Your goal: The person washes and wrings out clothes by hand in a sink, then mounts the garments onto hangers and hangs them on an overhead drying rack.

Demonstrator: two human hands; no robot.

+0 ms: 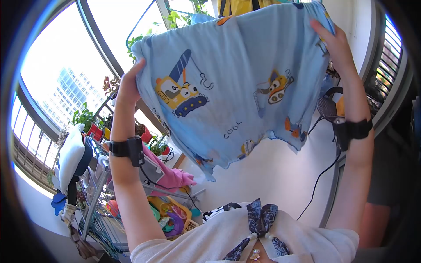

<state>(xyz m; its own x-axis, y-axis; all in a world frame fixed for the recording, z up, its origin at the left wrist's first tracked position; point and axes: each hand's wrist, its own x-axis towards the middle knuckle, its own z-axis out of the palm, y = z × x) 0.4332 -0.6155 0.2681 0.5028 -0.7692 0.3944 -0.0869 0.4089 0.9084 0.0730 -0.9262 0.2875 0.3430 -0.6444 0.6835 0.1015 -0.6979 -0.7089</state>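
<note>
Bkgd bldg (74, 93) hazy; L grip (130, 82), R grip (336, 43), both part-hidden, hold blue cloth (232, 74).

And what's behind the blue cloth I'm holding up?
Past the top edge of the blue cloth, green leaves and something yellow show; past its hem, pale floor. Whatever sits directly behind it is covered.

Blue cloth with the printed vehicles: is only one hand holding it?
No, the left hand holds the blue cloth near one upper corner, the right hand near the other.
</note>
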